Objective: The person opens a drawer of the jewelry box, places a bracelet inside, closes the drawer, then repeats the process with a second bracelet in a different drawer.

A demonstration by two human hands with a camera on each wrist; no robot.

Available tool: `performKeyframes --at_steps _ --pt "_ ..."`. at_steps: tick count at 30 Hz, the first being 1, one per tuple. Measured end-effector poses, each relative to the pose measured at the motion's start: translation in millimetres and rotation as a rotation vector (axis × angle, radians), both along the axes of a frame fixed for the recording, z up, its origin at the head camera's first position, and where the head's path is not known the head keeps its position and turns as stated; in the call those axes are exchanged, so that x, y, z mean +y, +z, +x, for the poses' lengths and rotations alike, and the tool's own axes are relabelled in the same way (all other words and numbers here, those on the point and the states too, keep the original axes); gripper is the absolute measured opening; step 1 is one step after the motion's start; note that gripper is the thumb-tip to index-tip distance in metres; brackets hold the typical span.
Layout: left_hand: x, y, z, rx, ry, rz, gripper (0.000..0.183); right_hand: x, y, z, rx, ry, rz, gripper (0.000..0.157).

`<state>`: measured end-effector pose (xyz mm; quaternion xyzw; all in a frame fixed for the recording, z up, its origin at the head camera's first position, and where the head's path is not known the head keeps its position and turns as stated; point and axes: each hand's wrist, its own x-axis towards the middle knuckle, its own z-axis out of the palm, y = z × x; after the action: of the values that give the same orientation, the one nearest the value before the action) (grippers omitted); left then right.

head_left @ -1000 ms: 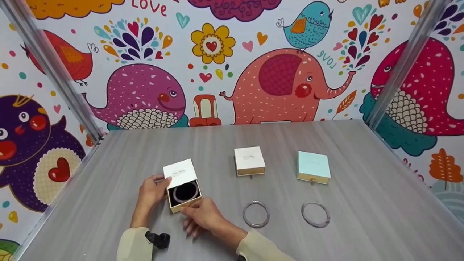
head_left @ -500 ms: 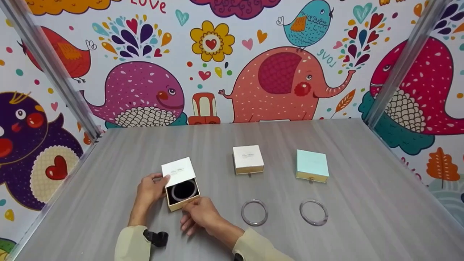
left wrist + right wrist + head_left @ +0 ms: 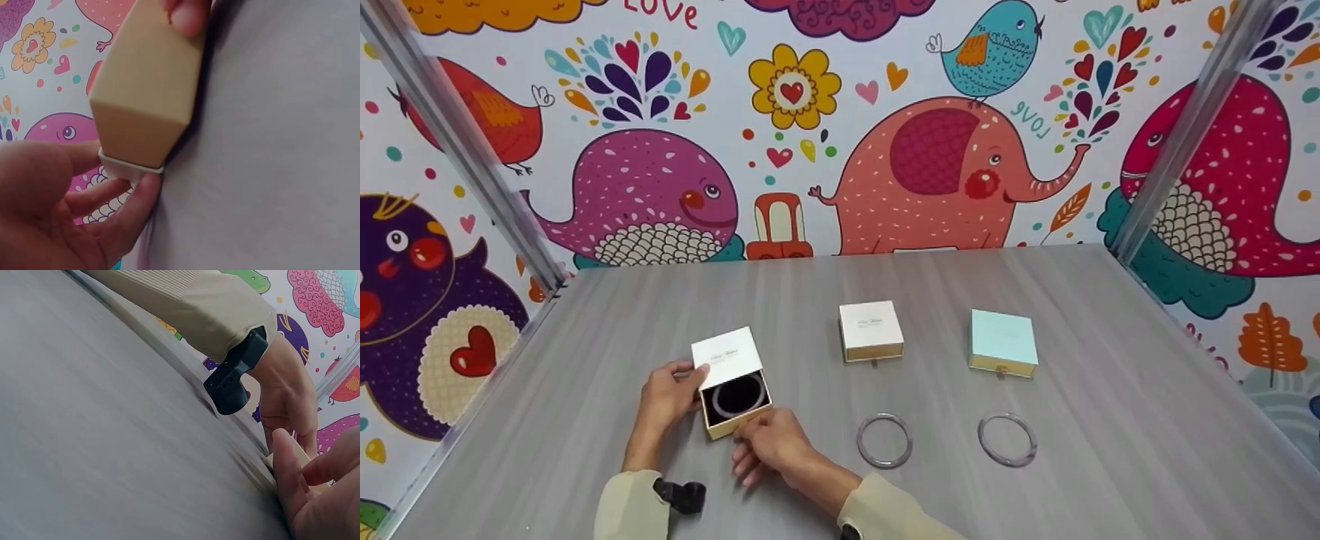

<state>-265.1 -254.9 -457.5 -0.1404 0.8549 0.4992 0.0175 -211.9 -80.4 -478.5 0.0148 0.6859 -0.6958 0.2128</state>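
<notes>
A white jewelry box (image 3: 727,356) lies at the left of the table, its gold-sided drawer (image 3: 722,430) slid partway out toward me. Inside, on black lining, rests a greyish bangle (image 3: 717,403). My left hand (image 3: 666,397) grips the white sleeve from the left side, thumb on its edge; the left wrist view shows its fingers around the sleeve's end. At the drawer's front my right hand (image 3: 778,444) pinches the small pull tab, mostly hidden by the fingertips. Its other fingers hang loosely below.
Another white box (image 3: 871,330) and a mint-green box (image 3: 1002,341), both closed, stand toward the back. In front of them lie two loose bangles, one nearer the middle (image 3: 860,442) and one to the right (image 3: 1031,452). Printed walls with metal posts bound the table.
</notes>
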Motion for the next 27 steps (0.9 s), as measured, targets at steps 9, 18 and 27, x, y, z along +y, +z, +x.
performKeyframes --at_steps 9,18,27 --pt "-0.9 -1.2 1.7 0.022 -0.006 0.013 0.049 -3.5 0.7 -2.2 -0.018 -0.016 0.009 0.016" --pt "-1.5 -0.8 2.5 0.032 -0.007 0.008 0.048 -6.4 4.6 -5.3 -0.008 -0.019 0.057 0.018" --pt "-0.2 -0.5 0.7 0.032 -0.005 0.009 0.045 -7.5 3.3 -9.3 0.001 -0.029 0.069 0.018"
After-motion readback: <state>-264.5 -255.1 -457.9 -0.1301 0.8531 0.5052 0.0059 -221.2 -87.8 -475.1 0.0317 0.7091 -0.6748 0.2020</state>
